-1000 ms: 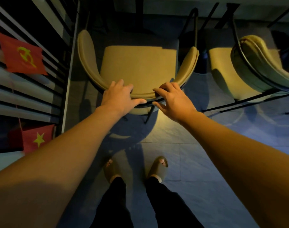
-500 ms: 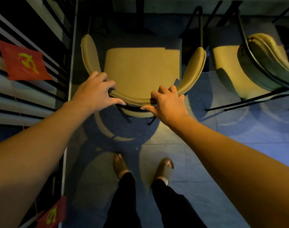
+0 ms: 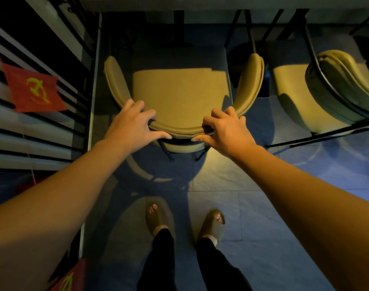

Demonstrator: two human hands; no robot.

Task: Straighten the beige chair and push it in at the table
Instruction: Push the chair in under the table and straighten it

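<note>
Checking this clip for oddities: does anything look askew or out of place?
Yes. The second beige chair on the right sits turned at an angle to the table, unlike the held beige chair, which faces it squarely. Nothing looks spilled or damaged.

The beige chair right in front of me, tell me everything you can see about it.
The beige chair has a flat padded seat and a curved padded backrest that wraps round into two arms, on thin dark metal legs. It stands upright on the tiled floor, facing the table, its seat front in the table's shadow. The left hand and right hand each grip the top of the backrest.
</note>
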